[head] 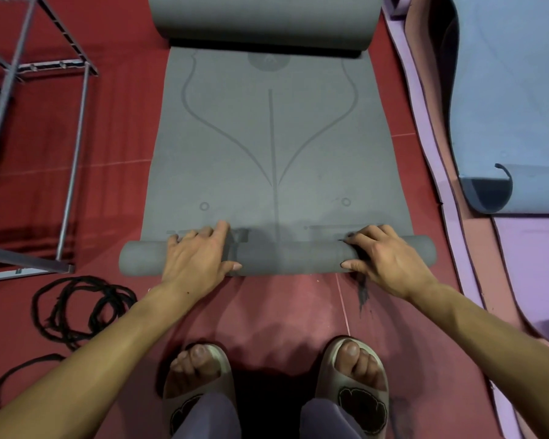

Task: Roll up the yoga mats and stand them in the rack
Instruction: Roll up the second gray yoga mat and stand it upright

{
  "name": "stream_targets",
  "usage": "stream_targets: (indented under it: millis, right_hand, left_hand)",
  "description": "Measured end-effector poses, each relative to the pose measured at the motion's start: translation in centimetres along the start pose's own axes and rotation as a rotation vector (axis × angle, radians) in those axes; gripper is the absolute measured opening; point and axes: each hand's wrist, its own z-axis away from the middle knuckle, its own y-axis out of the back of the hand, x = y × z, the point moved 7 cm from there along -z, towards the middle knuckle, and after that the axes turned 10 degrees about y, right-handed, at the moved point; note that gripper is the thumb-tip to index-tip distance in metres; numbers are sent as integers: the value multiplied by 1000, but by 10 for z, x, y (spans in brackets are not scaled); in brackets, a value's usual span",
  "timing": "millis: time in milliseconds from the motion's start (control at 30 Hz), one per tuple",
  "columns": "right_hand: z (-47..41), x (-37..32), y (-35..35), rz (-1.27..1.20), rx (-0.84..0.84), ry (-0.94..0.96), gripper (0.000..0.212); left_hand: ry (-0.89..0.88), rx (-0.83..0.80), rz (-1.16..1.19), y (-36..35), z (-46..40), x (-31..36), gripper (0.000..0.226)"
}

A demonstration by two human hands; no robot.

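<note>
Risk of skewed, telescoping roll: grey mat (pixel 276 147) lies flat on the floor, its near end a thin roll under left hand (pixel 197 255) and right hand (pixel 384 261), fingers draped over it. Uneven pressure cones the roll; the curled far end beyond may spring back.

Black cord (pixel 76 312) coiled on red floor (pixel 114 137); 2 beige slippers (pixel 352 391) at the near edge.

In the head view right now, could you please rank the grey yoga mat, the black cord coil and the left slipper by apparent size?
1. grey yoga mat
2. black cord coil
3. left slipper, though nearness to the camera enlarges it, so second and third are unsure.
</note>
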Motion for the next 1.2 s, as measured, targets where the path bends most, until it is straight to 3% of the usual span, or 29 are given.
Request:
stream_targets:
  millis: [200,333,567,667,767,833,967,1200]
  right_hand:
    - [-7,0,6,66,26,14,71]
    - [-10,-8,11,107,7,-6,56]
    - [-12,-14,12,83,106,-80,31]
    - [-6,-24,10,156,184,-52,36]
    - [0,-31,6,165,148,-4,67]
    - [1,-30,3,158,126,8,78]
    - [-11,-21,6,150,147,-26,64]
    - [-22,-17,0,214,175,-60,61]
  left_hand:
    - [-10,23,21,-3,-1,-2,49]
    - [-27,149,-28,-2,1,2,44]
    - [-47,227,35,12,7,9,32]
    - [-92,242,47,5,10,6,43]
    - [-116,230,-9,-11,10,4,68]
    - [-98,231,8,-14,6,3,73]
    - [-38,201,75,-3,-9,3,75]
    - [-93,61,62,0,-36,-2,73]
